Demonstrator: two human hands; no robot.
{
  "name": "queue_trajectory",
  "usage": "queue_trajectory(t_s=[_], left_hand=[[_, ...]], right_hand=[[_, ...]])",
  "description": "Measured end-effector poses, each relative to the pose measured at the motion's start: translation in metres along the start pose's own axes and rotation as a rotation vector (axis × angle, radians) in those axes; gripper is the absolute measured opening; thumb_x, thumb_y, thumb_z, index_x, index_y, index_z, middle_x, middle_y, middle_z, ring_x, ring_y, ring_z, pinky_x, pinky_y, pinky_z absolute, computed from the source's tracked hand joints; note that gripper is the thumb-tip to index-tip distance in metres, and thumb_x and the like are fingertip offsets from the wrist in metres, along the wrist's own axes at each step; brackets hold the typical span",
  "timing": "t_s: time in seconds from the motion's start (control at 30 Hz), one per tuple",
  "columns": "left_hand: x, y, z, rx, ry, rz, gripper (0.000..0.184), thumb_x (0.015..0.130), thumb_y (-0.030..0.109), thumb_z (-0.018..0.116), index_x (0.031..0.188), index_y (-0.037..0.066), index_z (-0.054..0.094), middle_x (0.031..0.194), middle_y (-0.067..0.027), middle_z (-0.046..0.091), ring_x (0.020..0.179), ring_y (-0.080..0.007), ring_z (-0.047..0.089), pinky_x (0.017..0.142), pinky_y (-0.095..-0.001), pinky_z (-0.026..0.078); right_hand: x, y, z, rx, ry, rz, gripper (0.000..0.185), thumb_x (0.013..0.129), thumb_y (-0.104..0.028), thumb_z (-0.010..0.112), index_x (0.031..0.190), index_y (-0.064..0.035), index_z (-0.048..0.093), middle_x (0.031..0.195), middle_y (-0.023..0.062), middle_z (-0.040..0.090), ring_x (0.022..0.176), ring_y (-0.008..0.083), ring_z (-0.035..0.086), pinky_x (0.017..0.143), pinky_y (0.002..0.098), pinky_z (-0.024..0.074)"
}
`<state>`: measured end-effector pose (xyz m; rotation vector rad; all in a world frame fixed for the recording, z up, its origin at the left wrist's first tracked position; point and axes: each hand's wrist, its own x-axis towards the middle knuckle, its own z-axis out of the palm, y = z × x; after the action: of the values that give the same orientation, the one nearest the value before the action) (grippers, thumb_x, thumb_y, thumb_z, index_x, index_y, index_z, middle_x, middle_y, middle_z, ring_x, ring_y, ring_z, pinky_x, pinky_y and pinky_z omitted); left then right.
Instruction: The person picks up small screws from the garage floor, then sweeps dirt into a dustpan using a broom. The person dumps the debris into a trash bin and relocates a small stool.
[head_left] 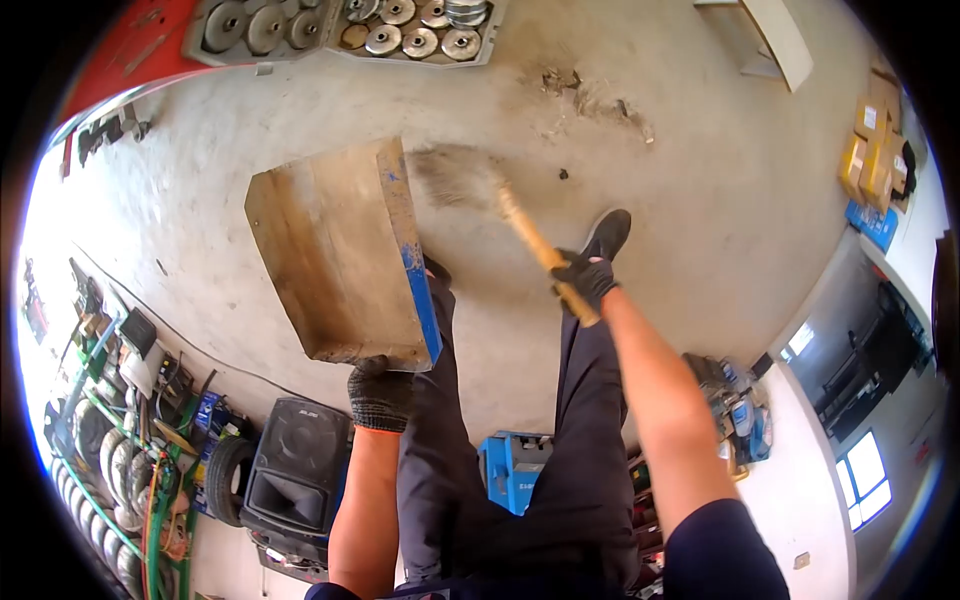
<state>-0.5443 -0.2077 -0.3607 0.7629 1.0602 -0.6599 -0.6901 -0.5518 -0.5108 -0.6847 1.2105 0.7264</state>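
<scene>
My left hand (380,393), in a dark knit glove, is closed on the near edge of a large metal dustpan (330,240). The pan is worn and brown inside, with chipped blue paint along its right side. My right hand (588,279), also gloved, is wrapped around the wooden handle of a hand brush (528,222). The brush's grey bristles are blurred and lie just right of the dustpan's far right corner. Beyond the brush, a scattering of dirt (600,105) lies on the concrete floor, with a small dark bit (563,174) nearer to it.
Grey trays with round metal discs (420,42) sit at the far edge, beside a red surface (130,45). A black speaker (297,465) and a tyre (228,480) stand at lower left. A blue box (515,470) is behind my legs; cardboard boxes (875,150) are at right.
</scene>
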Motion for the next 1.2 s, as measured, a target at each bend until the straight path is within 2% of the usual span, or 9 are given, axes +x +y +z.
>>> queue_trajectory(t_s=[0.13,0.3,0.4,0.53,0.73,0.87,1.0,1.07,1.2], left_hand=[[-0.004,-0.009,0.014,0.053,0.015,-0.028,0.056,0.068,-0.001,0.067,0.123,0.002,0.052,0.123,-0.0135,0.057,0.117,-0.034,0.051,0.104,-0.0505,0.041],[0.011,-0.04,-0.003,0.084,0.098,0.017,0.049,0.07,-0.002,0.065,0.118,0.002,0.054,0.118,-0.0146,0.058,0.113,-0.0346,0.053,0.1,-0.0524,0.044],[0.006,-0.06,0.005,0.078,0.191,-0.017,0.044,0.072,-0.003,0.063,0.115,0.002,0.055,0.115,-0.0146,0.059,0.11,-0.0344,0.055,0.097,-0.051,0.046],[0.024,-0.084,0.01,0.021,0.247,-0.041,0.038,0.076,0.0,0.059,0.114,0.002,0.056,0.115,-0.0148,0.059,0.109,-0.0343,0.054,0.096,-0.052,0.046],[0.014,-0.104,0.023,0.082,0.249,-0.001,0.046,0.072,-0.006,0.057,0.117,0.002,0.053,0.118,-0.0151,0.056,0.111,-0.035,0.052,0.097,-0.0494,0.047],[0.026,-0.113,0.021,0.082,0.143,0.01,0.054,0.07,-0.007,0.057,0.123,0.002,0.05,0.122,-0.0156,0.054,0.113,-0.0345,0.051,0.098,-0.0498,0.045],[0.027,-0.12,0.029,0.093,0.194,0.071,0.053,0.072,-0.007,0.057,0.123,0.003,0.05,0.122,-0.0155,0.054,0.113,-0.0344,0.051,0.099,-0.0496,0.045],[0.021,-0.117,0.044,0.074,0.209,0.036,0.052,0.072,-0.006,0.058,0.122,0.002,0.051,0.12,-0.0151,0.055,0.112,-0.0346,0.052,0.099,-0.0496,0.044],[0.011,-0.102,0.063,0.071,0.253,-0.039,0.05,0.071,-0.004,0.063,0.119,0.002,0.053,0.114,-0.0133,0.058,0.11,-0.0344,0.053,0.098,-0.0493,0.045]], right_hand=[[-0.084,-0.059,-0.076,-0.134,0.193,0.012,0.055,0.085,-0.022,0.065,0.137,-0.0208,0.048,0.081,0.0073,0.061,0.058,0.0177,0.057,0.048,0.0337,0.0482],[-0.16,-0.096,-0.124,-0.114,0.009,-0.015,0.058,0.085,-0.022,0.062,0.14,-0.0166,0.044,0.083,0.0101,0.06,0.059,0.0182,0.058,0.048,0.0319,0.0481],[-0.143,-0.119,-0.104,-0.021,-0.084,-0.087,0.06,0.085,-0.024,0.063,0.141,-0.0157,0.043,0.083,0.0103,0.06,0.063,0.0182,0.059,0.049,0.0336,0.049],[-0.031,-0.119,-0.078,0.095,0.062,-0.191,0.053,0.088,-0.026,0.062,0.136,-0.0138,0.046,0.084,0.0105,0.062,0.064,0.0196,0.059,0.052,0.0374,0.0501],[-0.045,-0.046,-0.1,0.4,0.1,-0.326,0.047,0.089,-0.022,0.061,0.132,-0.0074,0.048,0.085,0.0091,0.063,0.06,0.021,0.062,0.053,0.032,0.0541],[-0.123,-0.047,-0.101,0.339,-0.082,-0.195,0.049,0.089,-0.021,0.061,0.134,-0.0074,0.047,0.09,0.01,0.063,0.065,0.0192,0.062,0.055,0.0325,0.0547],[-0.098,-0.066,-0.06,0.194,-0.2,-0.13,0.055,0.087,-0.022,0.062,0.138,-0.0132,0.043,0.082,0.0086,0.06,0.059,0.0193,0.058,0.051,0.0356,0.0497],[-0.068,-0.085,-0.037,0.126,-0.144,0.057,0.056,0.087,-0.021,0.062,0.139,-0.0179,0.043,0.081,0.0089,0.059,0.056,0.0195,0.056,0.049,0.0367,0.0483],[-0.039,-0.078,-0.047,0.147,0.004,-0.002,0.052,0.087,-0.024,0.062,0.136,-0.0197,0.044,0.076,0.0071,0.059,0.054,0.0189,0.055,0.046,0.0373,0.0469]])
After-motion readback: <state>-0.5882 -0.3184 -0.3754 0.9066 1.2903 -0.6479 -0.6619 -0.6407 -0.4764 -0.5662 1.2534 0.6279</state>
